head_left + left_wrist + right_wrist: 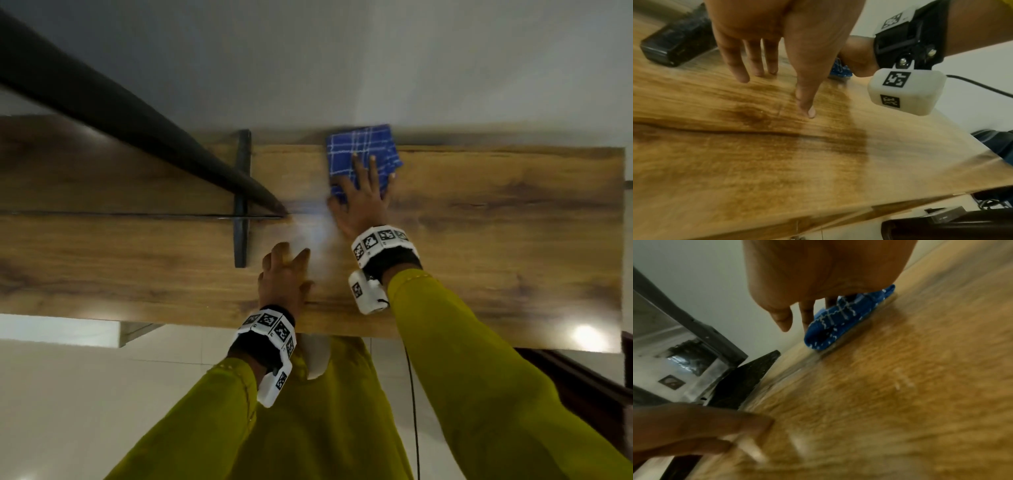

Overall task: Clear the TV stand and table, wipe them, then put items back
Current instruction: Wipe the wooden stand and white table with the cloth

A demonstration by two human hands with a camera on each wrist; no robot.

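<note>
A folded blue checked cloth (363,150) lies on the wooden TV stand top (496,219), near its back edge by the wall. My right hand (364,192) presses flat on the cloth with straight fingers; the same cloth (840,318) shows under the fingers in the right wrist view. My left hand (286,274) rests flat on the wood near the front edge, holding nothing; its fingers (806,97) are straight and spread on the stand top (777,162). A sliver of the cloth (839,71) shows beyond that hand.
The black TV (113,113) runs along the left, standing on a black foot (241,198) just left of both hands. That foot (678,43) lies beyond my left fingers. White wall behind, pale tiled floor (68,394) below the front edge. A dark object (582,377) sits low at right.
</note>
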